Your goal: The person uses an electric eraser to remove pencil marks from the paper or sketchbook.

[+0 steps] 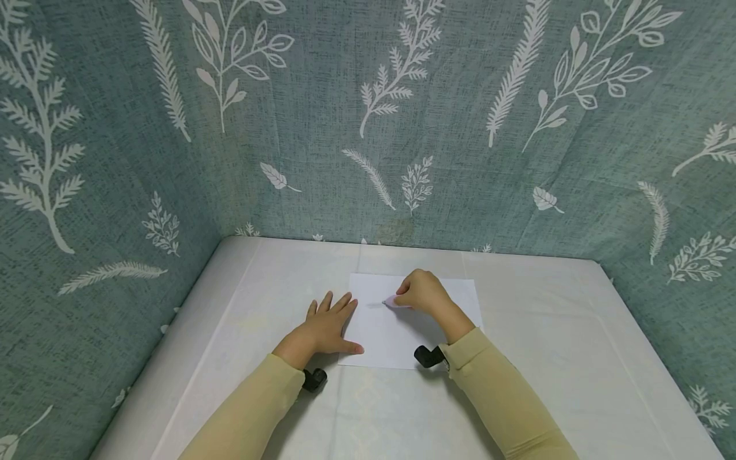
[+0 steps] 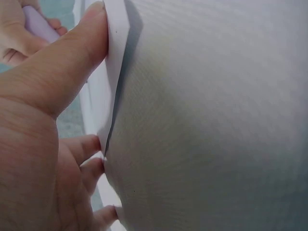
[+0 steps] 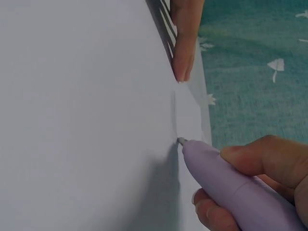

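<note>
A white sheet of paper [image 1: 379, 348] lies on the table. My left hand [image 1: 324, 329] rests with spread fingers along its left edge; in the left wrist view the thumb [image 2: 72, 62] presses the paper's rim [image 2: 117, 43], which stands slightly off the tabletop. My right hand [image 1: 425, 294] grips a thick lilac pen [image 3: 226, 185] with a narrow metal tip. That tip is right at the paper's surface, beside a faint grey mark [image 1: 375, 305] in the head view. In the right wrist view, left-hand fingertips [image 3: 183, 67] appear past the pen tip.
The table [image 1: 552, 345] has a pale cover and stands against green fabric walls [image 1: 328, 83] with white leaf prints. Black wrist-worn devices [image 1: 429, 356] sit below both hands, at the cuffs of beige sleeves [image 1: 500, 396].
</note>
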Motion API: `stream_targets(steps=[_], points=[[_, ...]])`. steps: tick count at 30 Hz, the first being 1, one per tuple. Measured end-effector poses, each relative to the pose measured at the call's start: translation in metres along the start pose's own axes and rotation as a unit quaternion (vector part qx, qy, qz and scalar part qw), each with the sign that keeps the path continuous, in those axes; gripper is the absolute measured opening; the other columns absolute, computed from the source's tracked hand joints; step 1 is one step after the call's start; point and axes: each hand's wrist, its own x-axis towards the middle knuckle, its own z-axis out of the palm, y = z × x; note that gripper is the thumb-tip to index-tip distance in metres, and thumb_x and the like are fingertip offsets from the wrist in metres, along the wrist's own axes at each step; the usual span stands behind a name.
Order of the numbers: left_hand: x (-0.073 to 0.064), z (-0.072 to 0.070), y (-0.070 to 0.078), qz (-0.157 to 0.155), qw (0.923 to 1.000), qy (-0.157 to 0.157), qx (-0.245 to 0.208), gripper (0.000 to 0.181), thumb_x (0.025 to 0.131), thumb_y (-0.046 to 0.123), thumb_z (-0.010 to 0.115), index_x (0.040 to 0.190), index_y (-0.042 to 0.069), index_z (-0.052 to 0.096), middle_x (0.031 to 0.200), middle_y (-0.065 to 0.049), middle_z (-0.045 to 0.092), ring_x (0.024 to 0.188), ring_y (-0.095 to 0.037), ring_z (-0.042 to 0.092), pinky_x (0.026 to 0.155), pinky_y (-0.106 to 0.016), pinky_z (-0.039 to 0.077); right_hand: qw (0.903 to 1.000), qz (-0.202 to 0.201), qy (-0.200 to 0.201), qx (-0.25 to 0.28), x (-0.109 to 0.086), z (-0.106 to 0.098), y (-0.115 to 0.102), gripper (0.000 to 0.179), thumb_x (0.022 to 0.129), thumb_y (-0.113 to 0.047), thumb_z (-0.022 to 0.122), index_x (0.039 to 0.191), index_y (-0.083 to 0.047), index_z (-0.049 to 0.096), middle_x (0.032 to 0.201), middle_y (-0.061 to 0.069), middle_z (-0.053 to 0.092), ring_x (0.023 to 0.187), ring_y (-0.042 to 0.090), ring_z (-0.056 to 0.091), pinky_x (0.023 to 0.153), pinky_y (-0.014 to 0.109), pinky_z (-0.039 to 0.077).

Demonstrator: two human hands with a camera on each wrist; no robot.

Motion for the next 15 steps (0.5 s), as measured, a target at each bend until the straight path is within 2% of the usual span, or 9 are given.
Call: stream_targets(steps=[15], points=[[0.0009,0.0008,-0.0014,0.000,1.0000,-0.003,0.007,0.110,0.076,0.067,0.075,0.160,0.015,0.028,0.167,-0.007,0.015,0.151,-0.045,0.003,0.116,-0.067,0.006,0.9998,-0.007,-0.015,-0.011,-0.0008,0.0016,-0.0013,0.012,0.080,-0.023,0.085,0.083,-0.012,0.080,0.069,-0.004,0.069,0.058,0.014,0.063,0.058,0.030,0.050]])
